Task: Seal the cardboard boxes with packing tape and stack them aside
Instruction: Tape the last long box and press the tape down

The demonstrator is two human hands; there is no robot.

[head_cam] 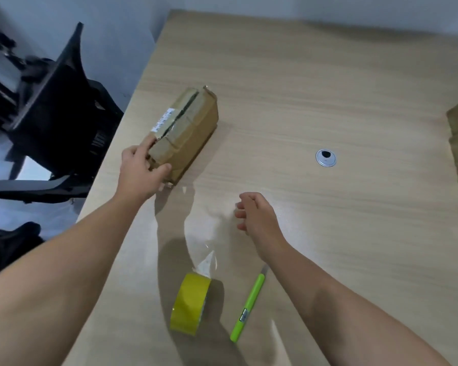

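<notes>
Past tape roll [189, 305], left hand [140, 171] grips cardboard box [185, 128] end; right hand [257, 212] hovers, loosely curled, empty.

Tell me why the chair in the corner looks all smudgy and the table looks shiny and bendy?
In the head view the black chair is smeared, likely by head motion; the same view's wide-angle lens bows the table edges; light glares pale off the tabletop beside the right hand, and a dark shadow lies by the tape roll.
</notes>
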